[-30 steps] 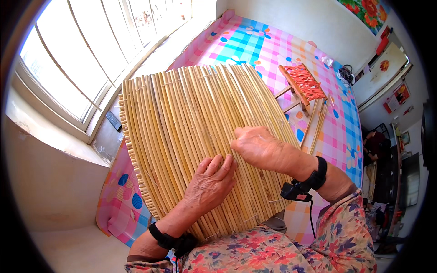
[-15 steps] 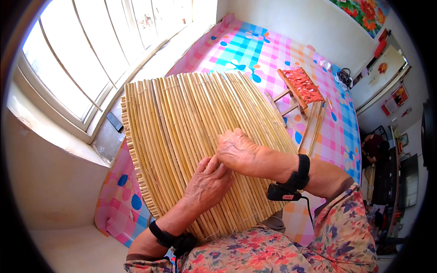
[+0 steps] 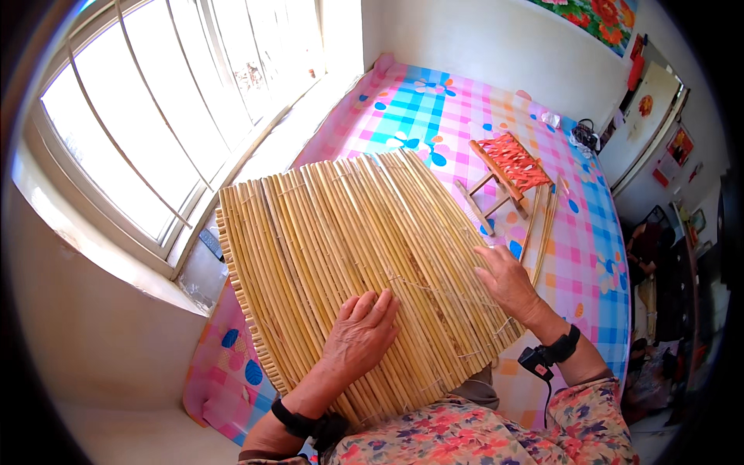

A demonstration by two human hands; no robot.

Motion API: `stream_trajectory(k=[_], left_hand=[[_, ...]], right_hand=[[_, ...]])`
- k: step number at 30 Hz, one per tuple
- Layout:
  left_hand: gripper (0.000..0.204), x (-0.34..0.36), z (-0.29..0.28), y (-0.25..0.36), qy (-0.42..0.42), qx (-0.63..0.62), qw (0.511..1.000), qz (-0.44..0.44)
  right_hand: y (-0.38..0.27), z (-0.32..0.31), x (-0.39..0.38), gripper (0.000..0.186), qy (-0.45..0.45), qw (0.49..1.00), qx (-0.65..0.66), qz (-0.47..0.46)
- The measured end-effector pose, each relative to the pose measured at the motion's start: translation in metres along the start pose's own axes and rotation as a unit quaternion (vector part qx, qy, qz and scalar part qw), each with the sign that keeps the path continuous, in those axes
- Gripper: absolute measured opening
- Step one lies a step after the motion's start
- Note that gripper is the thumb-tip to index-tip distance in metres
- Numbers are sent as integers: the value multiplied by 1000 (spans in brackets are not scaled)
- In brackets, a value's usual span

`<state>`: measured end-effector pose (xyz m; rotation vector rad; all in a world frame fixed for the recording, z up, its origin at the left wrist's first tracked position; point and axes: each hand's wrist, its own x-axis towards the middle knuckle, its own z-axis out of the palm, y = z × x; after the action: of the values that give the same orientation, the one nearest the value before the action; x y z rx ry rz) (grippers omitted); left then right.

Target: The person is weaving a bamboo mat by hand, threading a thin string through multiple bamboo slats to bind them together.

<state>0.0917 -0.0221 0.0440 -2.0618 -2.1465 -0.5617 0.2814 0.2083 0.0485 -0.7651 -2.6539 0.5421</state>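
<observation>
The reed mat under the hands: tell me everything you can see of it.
The reed mat is a broad panel of pale yellow stalks laid side by side, bound by thin string in cross rows, with loose string showing near its right edge. It lies flat over a checked pink and blue cloth, fanning slightly, its near end reaching the person's lap. The left hand rests palm down on it; the right hand presses its right edge. A window sill runs along its left.

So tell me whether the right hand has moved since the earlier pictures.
Yes. The right hand slid from the middle of the reed mat out to its right edge, nearer the red woven stool.
</observation>
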Motion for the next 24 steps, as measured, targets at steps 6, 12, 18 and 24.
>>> stream_trajectory(k=[6, 12, 18, 24], left_hand=[[45, -1, 0, 1, -3, -18, 1000, 5], [44, 2, -2, 4, -7, -14, 1000, 0], [44, 2, -3, 2, -1, -20, 1000, -15], [47, -14, -27, -21, 89, -79, 984, -131]], right_hand=[[32, 26, -30, 41, 107, 985, 93, 100], [73, 51, -21, 42, 132, 955, 203, 173], [68, 47, -13, 41, 78, 950, 237, 189], [71, 51, -16, 41, 101, 949, 223, 199]])
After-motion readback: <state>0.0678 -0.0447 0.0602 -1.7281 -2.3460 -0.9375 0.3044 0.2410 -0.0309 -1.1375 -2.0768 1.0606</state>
